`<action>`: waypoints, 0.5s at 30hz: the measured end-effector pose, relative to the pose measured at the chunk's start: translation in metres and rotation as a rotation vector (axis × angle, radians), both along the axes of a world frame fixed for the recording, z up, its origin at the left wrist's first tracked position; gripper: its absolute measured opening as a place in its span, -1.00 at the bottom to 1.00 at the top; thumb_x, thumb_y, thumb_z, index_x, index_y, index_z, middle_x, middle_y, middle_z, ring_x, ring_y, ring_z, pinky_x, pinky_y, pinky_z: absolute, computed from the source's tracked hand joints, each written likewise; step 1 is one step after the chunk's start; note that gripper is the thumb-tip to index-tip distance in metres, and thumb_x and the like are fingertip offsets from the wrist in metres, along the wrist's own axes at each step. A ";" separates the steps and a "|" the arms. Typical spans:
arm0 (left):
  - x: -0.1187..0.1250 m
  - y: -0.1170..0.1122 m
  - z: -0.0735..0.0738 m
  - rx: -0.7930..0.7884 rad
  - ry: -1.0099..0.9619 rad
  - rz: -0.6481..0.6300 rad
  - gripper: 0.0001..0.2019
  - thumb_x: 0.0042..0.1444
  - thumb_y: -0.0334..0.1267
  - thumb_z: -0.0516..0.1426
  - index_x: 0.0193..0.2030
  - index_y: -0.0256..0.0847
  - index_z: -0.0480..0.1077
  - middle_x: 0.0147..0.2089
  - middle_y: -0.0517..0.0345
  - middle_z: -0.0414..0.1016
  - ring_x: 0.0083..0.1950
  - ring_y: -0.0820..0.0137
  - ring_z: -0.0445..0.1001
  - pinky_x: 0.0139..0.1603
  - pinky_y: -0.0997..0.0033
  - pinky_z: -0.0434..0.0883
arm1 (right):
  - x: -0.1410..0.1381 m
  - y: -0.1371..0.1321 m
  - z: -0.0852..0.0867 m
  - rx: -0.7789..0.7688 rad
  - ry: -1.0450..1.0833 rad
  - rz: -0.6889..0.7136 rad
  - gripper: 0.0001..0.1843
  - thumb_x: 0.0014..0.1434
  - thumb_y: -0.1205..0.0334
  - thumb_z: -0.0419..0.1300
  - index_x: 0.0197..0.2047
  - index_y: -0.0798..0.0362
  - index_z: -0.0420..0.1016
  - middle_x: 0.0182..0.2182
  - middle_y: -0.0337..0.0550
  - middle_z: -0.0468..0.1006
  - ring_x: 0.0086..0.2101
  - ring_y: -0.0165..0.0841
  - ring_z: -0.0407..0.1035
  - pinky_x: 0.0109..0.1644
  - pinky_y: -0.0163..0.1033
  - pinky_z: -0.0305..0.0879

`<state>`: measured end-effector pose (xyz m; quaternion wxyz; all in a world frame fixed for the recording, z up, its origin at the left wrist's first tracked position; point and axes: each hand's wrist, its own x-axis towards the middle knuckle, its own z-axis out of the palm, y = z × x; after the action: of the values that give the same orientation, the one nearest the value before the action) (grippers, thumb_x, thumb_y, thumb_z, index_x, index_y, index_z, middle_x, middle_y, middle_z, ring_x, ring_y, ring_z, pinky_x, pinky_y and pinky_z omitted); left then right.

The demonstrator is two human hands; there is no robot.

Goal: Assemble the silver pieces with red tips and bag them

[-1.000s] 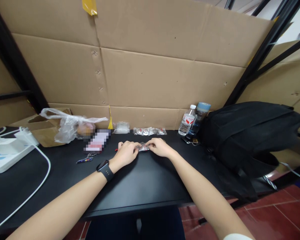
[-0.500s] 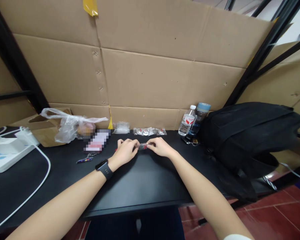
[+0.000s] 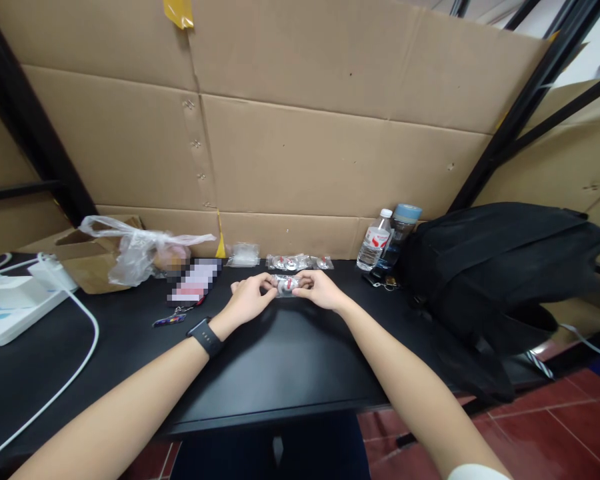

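Between my two hands, above the black desk, is a small clear plastic bag [image 3: 287,285] with something silvery and red inside. My left hand [image 3: 254,295] pinches its left edge, with a dark watch on that wrist. The bag's right edge is pinched by the thumb and fingers of my right hand [image 3: 321,291]. Just behind, a row of similar filled bags [image 3: 299,262] lies along the cardboard wall. To their left sits a stack of clear plastic bags [image 3: 243,255]; whether these hold anything I cannot make out.
Left of my hands lie a blurred-out phone [image 3: 195,280], a keychain [image 3: 169,321], a tied plastic bag [image 3: 140,253] and a white power strip [image 3: 25,310]. On the right stand a water bottle [image 3: 375,243], a blue-lidded bottle [image 3: 403,230] and a black backpack [image 3: 500,267].
The small bag has turned so its broad face and contents show, where before it appeared thin and edge-on. Both hands have shifted slightly with it, fingers still at its two edges.
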<state>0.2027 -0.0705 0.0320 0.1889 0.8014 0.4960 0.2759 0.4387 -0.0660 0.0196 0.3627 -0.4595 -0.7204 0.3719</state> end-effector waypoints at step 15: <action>-0.054 0.045 0.002 0.287 0.171 -0.277 -0.77 0.21 -0.33 0.05 -0.13 -0.16 0.54 -0.09 0.07 0.64 -0.05 0.25 0.58 0.06 0.31 0.43 | 0.091 0.064 -0.007 0.108 -0.007 -0.662 -0.62 0.02 0.21 0.34 -0.10 0.24 0.57 -0.49 -0.13 0.60 -0.49 -0.35 0.42 -0.30 -0.24 0.39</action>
<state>0.1487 -0.0253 0.0341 0.0661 0.9011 0.3509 0.2460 0.5294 -0.0021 0.0128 0.4850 -0.6499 -0.5523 0.1935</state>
